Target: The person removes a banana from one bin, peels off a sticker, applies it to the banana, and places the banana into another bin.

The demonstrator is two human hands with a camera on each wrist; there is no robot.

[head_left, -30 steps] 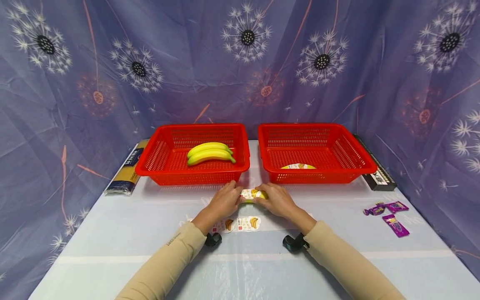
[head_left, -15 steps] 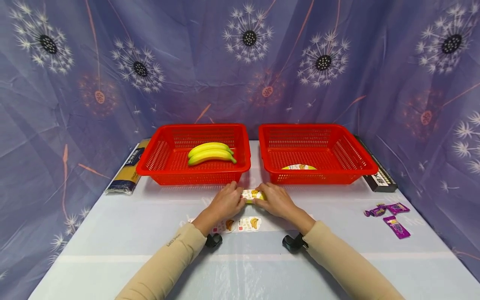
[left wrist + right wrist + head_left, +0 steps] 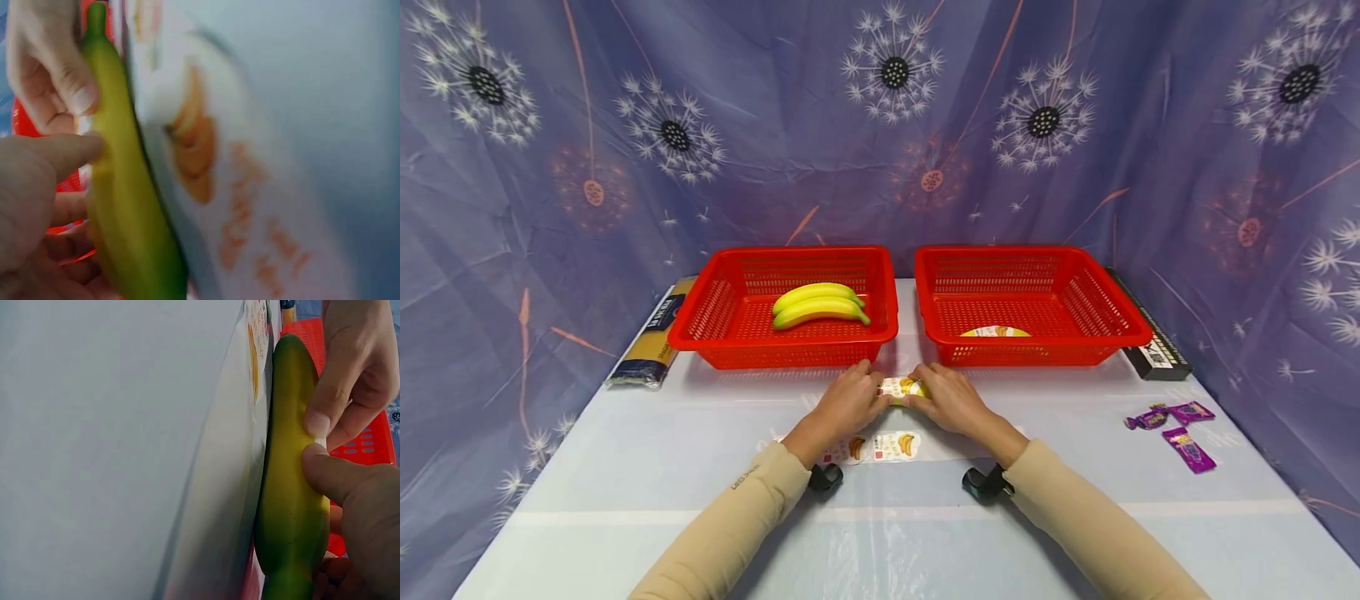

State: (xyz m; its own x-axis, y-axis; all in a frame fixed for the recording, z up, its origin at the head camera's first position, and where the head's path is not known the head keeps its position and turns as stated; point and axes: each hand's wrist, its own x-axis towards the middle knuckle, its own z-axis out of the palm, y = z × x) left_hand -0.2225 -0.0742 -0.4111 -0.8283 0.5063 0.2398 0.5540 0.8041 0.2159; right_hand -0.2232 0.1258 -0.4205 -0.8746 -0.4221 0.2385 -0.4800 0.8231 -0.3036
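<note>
Both hands hold one yellow banana with green ends (image 3: 119, 162) low over the table, just in front of the two baskets. My left hand (image 3: 848, 404) grips its left part, thumb pressed to the side nearer me. The right part is gripped by my right hand (image 3: 951, 402), its thumb (image 3: 328, 472) close to the left one. A white label with a banana print (image 3: 895, 387) lies along the banana's top between the hands. Nearer me, a strip of similar labels (image 3: 896, 446) lies flat on the table, partly covered by the left forearm.
The left red basket (image 3: 782, 357) holds bananas (image 3: 820, 312). In the right red basket (image 3: 1037, 354) lies a labelled banana (image 3: 996, 332), mostly hidden. Outside them are a pasta packet (image 3: 651, 346), a black box (image 3: 1157, 358) and purple-wrapped candies (image 3: 1189, 450).
Both hands stay on the banana in nearly the same place, with only slight finger movement. The whole view shifts a little as the head moves.
</note>
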